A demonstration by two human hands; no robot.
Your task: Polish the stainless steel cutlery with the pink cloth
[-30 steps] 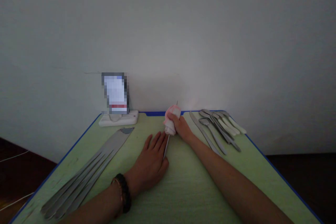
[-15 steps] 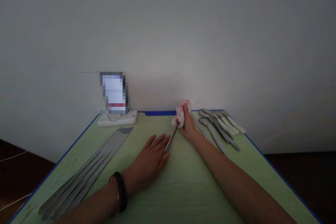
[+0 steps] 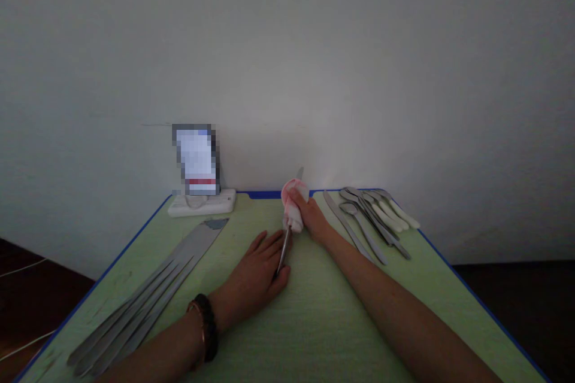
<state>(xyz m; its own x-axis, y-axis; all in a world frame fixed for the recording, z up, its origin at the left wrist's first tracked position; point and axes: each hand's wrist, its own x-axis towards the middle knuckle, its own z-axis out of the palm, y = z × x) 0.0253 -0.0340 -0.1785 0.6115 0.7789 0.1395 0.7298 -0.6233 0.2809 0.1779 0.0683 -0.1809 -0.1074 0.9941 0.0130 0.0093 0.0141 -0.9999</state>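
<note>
My left hand [image 3: 257, 275] lies on the green table [image 3: 314, 323], its fingers stretched out and its thumb pinning the near end of a table knife [image 3: 284, 249]. My right hand [image 3: 311, 216] is closed around a pink-and-white cloth [image 3: 291, 206] wrapped on the far part of that knife. The blade tip [image 3: 300, 172] pokes out beyond the cloth. A dark bracelet [image 3: 205, 328] sits on my left wrist.
Several long metal knives [image 3: 148, 293] lie in a row at the left. Spoons and knives with pale handles [image 3: 375, 215] lie at the right rear. A white base with a blurred upright card [image 3: 197, 161] stands at the back left, against the wall.
My right hand with the cloth slid back left and nearer along the knife after swinging out to the right half a second ago. My left hand stayed put.
</note>
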